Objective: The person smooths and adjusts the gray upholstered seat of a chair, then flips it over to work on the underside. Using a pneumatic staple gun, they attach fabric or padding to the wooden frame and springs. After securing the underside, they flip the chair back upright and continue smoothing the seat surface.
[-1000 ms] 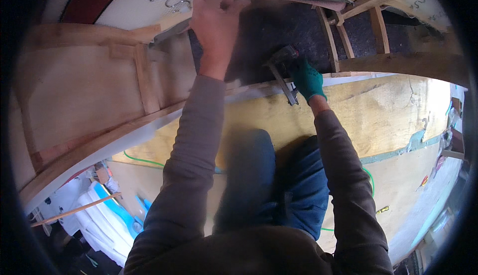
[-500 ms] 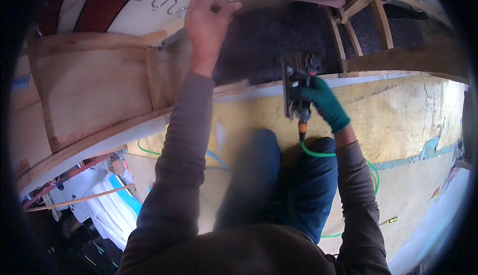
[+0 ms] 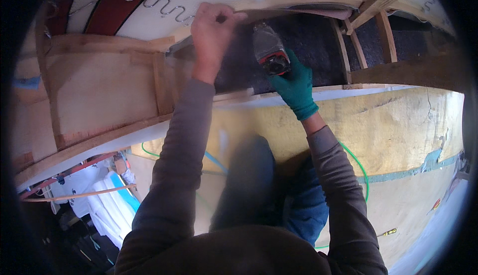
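My bare left hand (image 3: 211, 36) is closed in a pinch at the far rail of a wooden furniture frame. Between its thumb and fingers is the edge of a thin, pinkish-beige cloth (image 3: 326, 12) that runs to the right along the rail. My right hand (image 3: 298, 83), in a green glove, is wrapped round an air staple gun (image 3: 269, 46). The gun's silver-grey nose end points away from me toward the rail, just right of my left hand. The glove hides its handle. Dark material (image 3: 318, 41) lies behind the gun.
Zigzag springs (image 3: 162, 2) cross the pale panel at the back. Wooden slats (image 3: 386, 36) stand at the right, a wooden side panel (image 3: 107, 78) at the left. A green air hose (image 3: 366, 170) loops beside my right arm. A yellow-handled tool (image 3: 390, 232) lies lower right.
My right hand has carried the staple gun up and left, from above my knees to near the rail, turning it away from me. My left hand keeps its pinch in nearly the same place.
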A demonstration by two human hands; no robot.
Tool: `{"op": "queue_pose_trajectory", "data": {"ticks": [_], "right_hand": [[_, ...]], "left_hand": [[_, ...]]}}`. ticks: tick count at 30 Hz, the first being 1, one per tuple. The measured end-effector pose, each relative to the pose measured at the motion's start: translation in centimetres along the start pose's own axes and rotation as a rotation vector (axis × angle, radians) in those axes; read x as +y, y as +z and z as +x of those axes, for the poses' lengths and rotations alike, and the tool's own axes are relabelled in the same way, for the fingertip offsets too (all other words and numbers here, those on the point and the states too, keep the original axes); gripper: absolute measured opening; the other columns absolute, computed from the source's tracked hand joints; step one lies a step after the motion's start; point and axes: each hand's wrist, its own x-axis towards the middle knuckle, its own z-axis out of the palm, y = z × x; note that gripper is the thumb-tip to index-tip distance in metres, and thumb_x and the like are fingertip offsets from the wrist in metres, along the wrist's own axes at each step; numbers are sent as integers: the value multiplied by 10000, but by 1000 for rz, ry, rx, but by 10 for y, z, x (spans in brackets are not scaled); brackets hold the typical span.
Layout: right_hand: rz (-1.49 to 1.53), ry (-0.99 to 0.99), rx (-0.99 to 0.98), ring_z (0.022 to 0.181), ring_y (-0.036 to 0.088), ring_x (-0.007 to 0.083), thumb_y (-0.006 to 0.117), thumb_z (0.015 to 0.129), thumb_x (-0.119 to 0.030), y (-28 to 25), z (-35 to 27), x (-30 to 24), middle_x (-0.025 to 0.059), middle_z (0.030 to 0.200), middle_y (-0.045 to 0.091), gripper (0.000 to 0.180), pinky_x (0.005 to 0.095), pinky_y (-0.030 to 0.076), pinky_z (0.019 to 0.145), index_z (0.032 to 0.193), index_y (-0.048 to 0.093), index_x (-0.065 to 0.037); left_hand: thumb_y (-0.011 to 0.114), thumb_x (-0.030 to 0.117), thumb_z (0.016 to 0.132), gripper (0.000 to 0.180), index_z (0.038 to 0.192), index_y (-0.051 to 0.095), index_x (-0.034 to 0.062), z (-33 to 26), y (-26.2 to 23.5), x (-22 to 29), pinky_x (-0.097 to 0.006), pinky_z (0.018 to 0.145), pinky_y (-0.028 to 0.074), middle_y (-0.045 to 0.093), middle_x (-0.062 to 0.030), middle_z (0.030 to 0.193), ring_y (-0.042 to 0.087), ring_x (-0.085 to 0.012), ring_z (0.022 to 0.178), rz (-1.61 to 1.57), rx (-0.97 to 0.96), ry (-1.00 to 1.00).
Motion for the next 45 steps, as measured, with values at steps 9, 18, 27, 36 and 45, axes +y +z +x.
{"op": "queue_pose_trajectory", "data": {"ticks": [9,18,27,36,45], "right_hand": [[-509,-145,-27,866,753,406,861,724,-202,16,17,28,236,1002,751,702,425,588,736,1353,635,14],[-507,-303,-53,833,715,448,874,726,-242,42,17,46,254,974,726,733,473,581,716,1374,619,-12],[-633,-134,-164,775,703,424,839,794,-307,13,0,25,211,920,729,611,484,563,660,1324,645,-72],[-1272,-269,-349,808,707,340,688,923,-236,-6,-27,103,149,950,708,362,457,561,678,1252,662,-87],[-963,-582,-611,1092,681,268,650,1026,-158,90,49,35,159,1282,683,389,378,539,970,1383,614,-7]], "left_hand": [[912,137,782,214,848,746,20,-2,-3,-6,-273,522,531,614,-34,850,625,-115,684,6,-20,106],[916,210,721,221,808,759,80,5,-7,-3,-370,667,528,668,-75,819,655,-275,726,3,-20,124],[812,141,873,127,912,749,38,-15,-20,4,-333,656,560,693,-97,968,691,-203,759,-234,-90,-82],[652,317,1031,323,1240,620,73,-135,-1,-62,-417,863,594,653,-144,1226,693,-266,1036,-1173,179,-982],[422,511,1062,632,1468,484,30,-48,-3,-119,-574,1112,442,547,-219,1458,547,-406,1320,-1840,481,-758]]}}
